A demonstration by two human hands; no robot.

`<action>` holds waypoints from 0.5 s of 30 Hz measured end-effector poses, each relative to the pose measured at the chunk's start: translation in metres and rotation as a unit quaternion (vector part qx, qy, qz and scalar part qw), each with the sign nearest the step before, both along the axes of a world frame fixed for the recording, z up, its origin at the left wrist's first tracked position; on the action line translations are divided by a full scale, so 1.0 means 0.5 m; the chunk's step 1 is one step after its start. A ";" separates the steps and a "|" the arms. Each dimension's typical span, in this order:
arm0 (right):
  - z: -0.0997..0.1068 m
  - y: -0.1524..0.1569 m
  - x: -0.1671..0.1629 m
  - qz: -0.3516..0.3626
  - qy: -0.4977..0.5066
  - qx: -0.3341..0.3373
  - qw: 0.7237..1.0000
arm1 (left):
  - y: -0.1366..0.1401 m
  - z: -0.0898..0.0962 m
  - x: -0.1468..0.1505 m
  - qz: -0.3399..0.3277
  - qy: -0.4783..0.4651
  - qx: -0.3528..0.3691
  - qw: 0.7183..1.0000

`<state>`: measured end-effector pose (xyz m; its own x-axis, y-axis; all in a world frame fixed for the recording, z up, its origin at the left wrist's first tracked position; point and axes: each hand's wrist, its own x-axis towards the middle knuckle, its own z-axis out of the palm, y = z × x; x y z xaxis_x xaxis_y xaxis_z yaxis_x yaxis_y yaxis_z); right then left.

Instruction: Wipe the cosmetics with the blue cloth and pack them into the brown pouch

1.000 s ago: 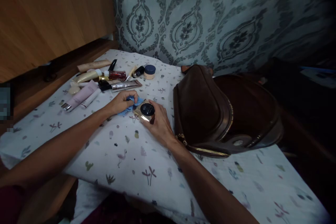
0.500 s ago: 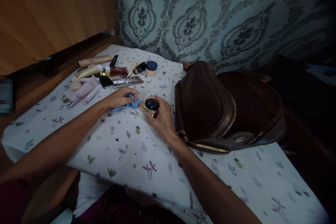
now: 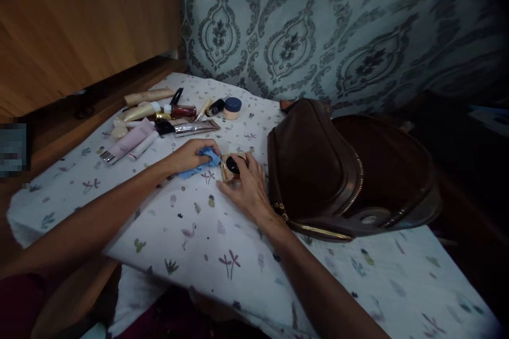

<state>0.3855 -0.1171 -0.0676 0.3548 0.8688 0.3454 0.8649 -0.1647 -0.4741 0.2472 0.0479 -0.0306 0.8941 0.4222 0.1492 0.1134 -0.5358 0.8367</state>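
Beside right hand [image 3: 249, 186] — brown bag [image 3: 308, 161]

dim light | right edge near-black | zipper [image 3: 324, 232] glints | edges stretched | slightly soft

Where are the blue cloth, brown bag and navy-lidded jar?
Blue cloth [image 3: 210, 158], head view: bunched part.
Brown bag [image 3: 334, 169], head view: panel beside its zip.
Navy-lidded jar [image 3: 233, 105], head view: lid.

Brown bag [image 3: 310, 159], gold-zipped, rested at right. Blue-lidded jar [image 3: 233, 111] stood toward the far side; pink tube [image 3: 133, 140] lay left. Wooden cabinet [image 3: 87, 26] stood far left; patterned wall [image 3: 290, 47] rose behind.
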 end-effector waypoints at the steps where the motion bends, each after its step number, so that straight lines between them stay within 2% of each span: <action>1: 0.003 -0.001 -0.001 -0.001 -0.003 -0.009 1.000 | 0.000 -0.001 0.000 0.003 -0.002 -0.004 1.000; 4: 0.010 -0.003 -0.003 -0.002 -0.008 -0.018 1.000 | 0.002 -0.002 -0.001 0.007 -0.004 -0.009 1.000; 10: 0.012 -0.006 0.004 0.027 -0.016 0.014 0.999 | 0.007 -0.008 -0.002 0.017 0.004 0.004 1.000; 15: 0.015 -0.007 0.006 0.014 -0.017 0.006 1.000 | 0.008 -0.012 -0.002 0.018 -0.006 0.003 1.000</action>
